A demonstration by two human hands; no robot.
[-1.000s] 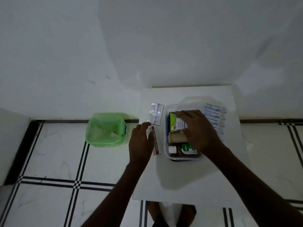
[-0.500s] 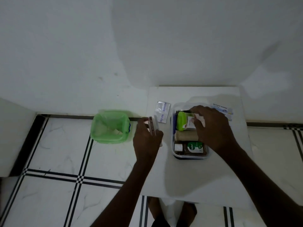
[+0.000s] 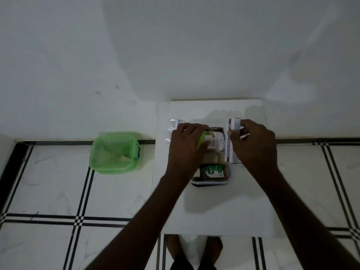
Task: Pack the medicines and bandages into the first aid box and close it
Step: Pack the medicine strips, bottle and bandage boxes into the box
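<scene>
The first aid box (image 3: pixel 210 183), a clear plastic tub, stands on the white table (image 3: pixel 214 211). Inside it lie a Dettol bottle (image 3: pixel 212 171), a tan bandage roll (image 3: pixel 212 157) and a green-and-white pack (image 3: pixel 213 141). My left hand (image 3: pixel 185 151) grips the left side of that pack inside the box. My right hand (image 3: pixel 253 145) holds a brown-and-white ointment carton (image 3: pixel 230 141) along the box's right edge. Foil sachets (image 3: pixel 172 130) lie on the table left of the box, partly hidden by my left hand.
A green plastic bin (image 3: pixel 115 152) with paper scraps sits on the tiled floor left of the table. The table stands against a white wall. My feet show below the table's near edge.
The ointment carton went from my left hand, left of the box, to my right hand at the box's right edge. My left hand moved onto the green-and-white pack.
</scene>
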